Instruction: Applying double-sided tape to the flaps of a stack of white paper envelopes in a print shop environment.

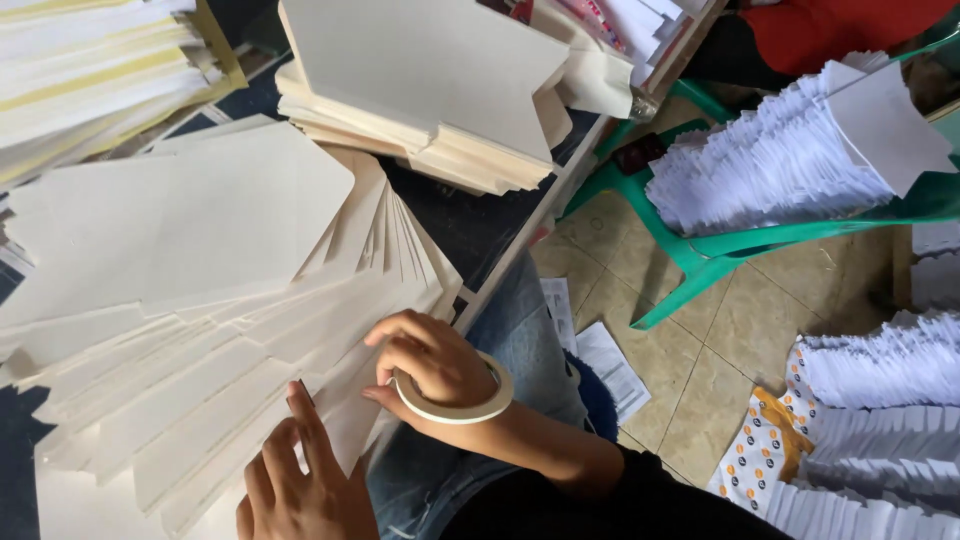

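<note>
Pressed flat with fingers spread, the left hand (300, 480) lies on the fanned cream paper sheets (200, 330) covering the counter (480, 230). Just right of the sheets' lower edge, the right hand (430, 365) curls around a roll of tape (455, 408), touching the sheets. Farther right stands a green chair (720, 250) stacked with white papers (780, 160).

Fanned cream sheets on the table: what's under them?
Under the fanned cream sheets only a dark table surface shows at the edges. The left hand presses on them, the right hand wears a tape ring; anything beneath is covered.
</note>
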